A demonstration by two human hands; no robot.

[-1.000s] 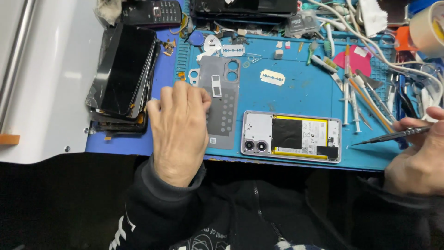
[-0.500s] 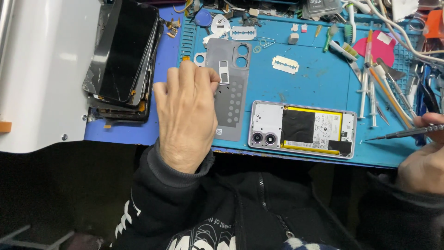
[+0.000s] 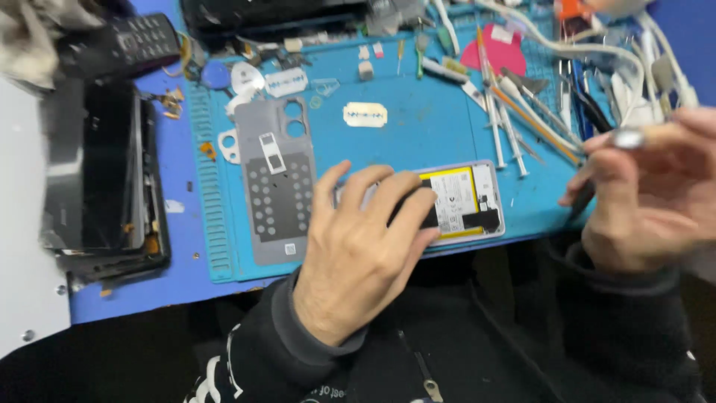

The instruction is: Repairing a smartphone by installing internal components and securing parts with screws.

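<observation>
Blue mat [image 3: 418, 142] on the desk, opened phone [image 3: 466, 201] lying flat near its front edge, yellow-labelled battery facing up. My left hand [image 3: 358, 254] rests palm-down on the phone's left half, fingers [image 3: 373, 190] slightly spread and flat, pressing rather than gripping. My right hand [image 3: 649, 201] is off the mat's right edge, fingers pinched together on a thin metal tool [image 3: 630, 138]; view is blurred, tip not visible. Grey back cover [image 3: 276, 179] lies just left of my left hand, inner side up. Razor blade [image 3: 365, 114] sits behind the phone, apart from it. Stack of dark screens [image 3: 97, 179] far left. Syringes [image 3: 496, 127] and other tools along the mat's right side.
</observation>
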